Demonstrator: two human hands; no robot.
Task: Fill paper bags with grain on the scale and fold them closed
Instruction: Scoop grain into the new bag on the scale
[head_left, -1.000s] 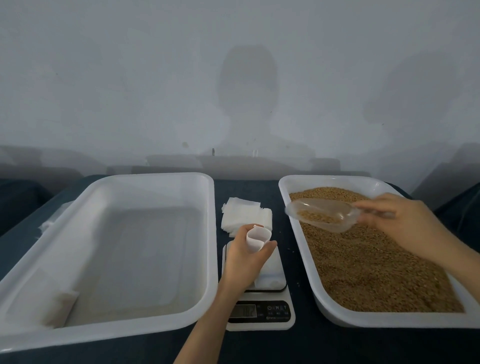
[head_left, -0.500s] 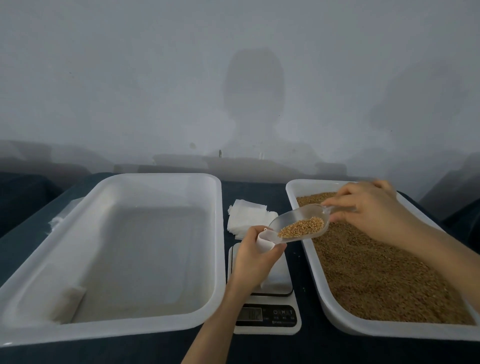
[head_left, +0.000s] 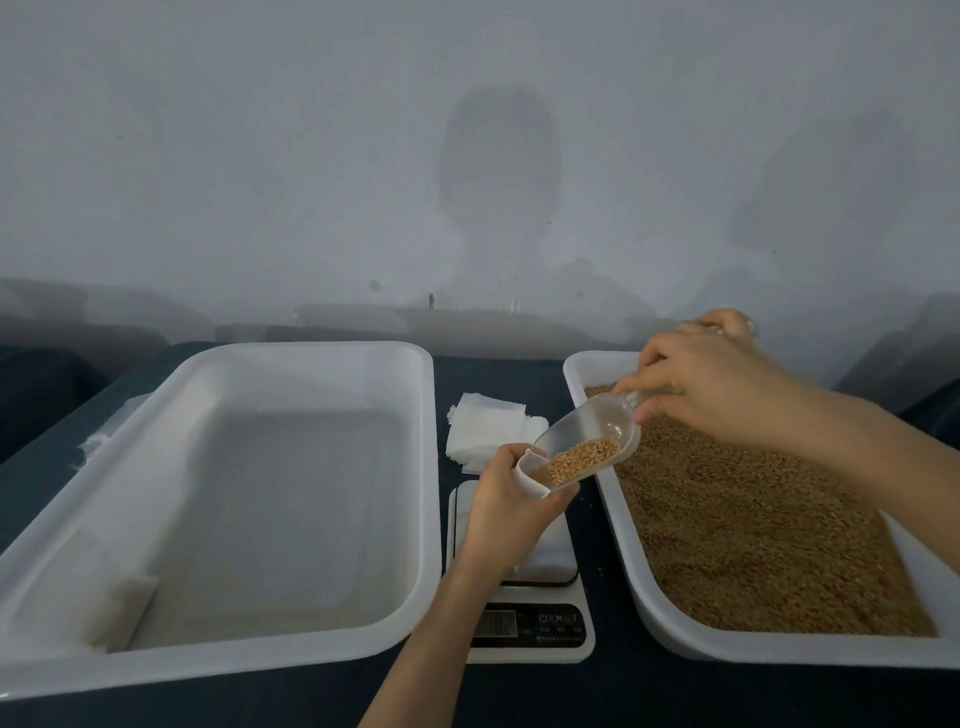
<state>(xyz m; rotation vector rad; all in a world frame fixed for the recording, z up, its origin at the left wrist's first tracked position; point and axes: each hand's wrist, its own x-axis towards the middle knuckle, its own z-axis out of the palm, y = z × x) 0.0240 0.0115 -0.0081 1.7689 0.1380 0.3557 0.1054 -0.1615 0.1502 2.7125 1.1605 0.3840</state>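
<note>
At frame centre, the left hand grips a small white paper bag above the white digital scale; the right hand, fingers closed on its handle, tilts a clear plastic scoop of brown grain into the bag.

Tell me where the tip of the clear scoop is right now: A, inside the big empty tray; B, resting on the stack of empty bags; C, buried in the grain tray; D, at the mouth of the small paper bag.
D: the scoop, tilted down by the right hand, meets the open paper bag held in the left hand above the scale.
</note>
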